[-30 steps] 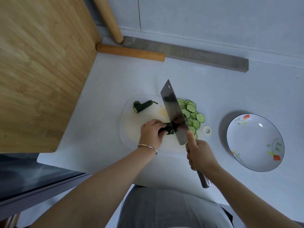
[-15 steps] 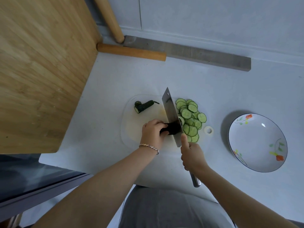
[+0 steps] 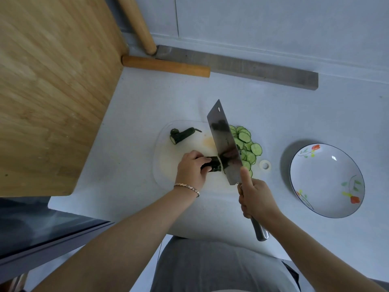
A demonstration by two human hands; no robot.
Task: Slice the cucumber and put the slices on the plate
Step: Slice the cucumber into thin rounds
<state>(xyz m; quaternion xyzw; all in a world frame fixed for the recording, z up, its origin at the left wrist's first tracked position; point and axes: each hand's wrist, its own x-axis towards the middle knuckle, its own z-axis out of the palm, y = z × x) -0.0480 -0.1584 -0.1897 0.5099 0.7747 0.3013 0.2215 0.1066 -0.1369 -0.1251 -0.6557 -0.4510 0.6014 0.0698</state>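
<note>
Far left: wood panel (image 3: 52, 81), standing over the white table (image 3: 136, 106).

Centre-left: pale board (image 3: 166, 165) flat on the table. At its far left corner lies a dark cucumber stub (image 3: 181, 134) with the stem still on, cut face toward the viewer, apart from everything else.

Left hand (image 3: 190, 169), bracelet (image 3: 187, 187) at the wrist, rests on the board with its fingers (image 3: 203, 160) curled round the cucumber (image 3: 213, 164). Only a short dark length shows past the knuckles, pointing right.

Knife (image 3: 225, 144): broad cleaver blade, tilted, tip away from the viewer, its lower edge at the cucumber's cut end. Whether the edge touches the board cannot be told.

Just right of the blade: slices (image 3: 247, 144) in an overlapping heap on the board, partly hidden by the blade.

Right hand (image 3: 256, 199) grips the knife handle, fingers wrapped tight, index finger laid straight along the blade's heel. Metal handle end sticks out below the hand.

Far right: plate (image 3: 327, 213), white with flower print, on the table, well apart from the board. No slices on it.
</note>
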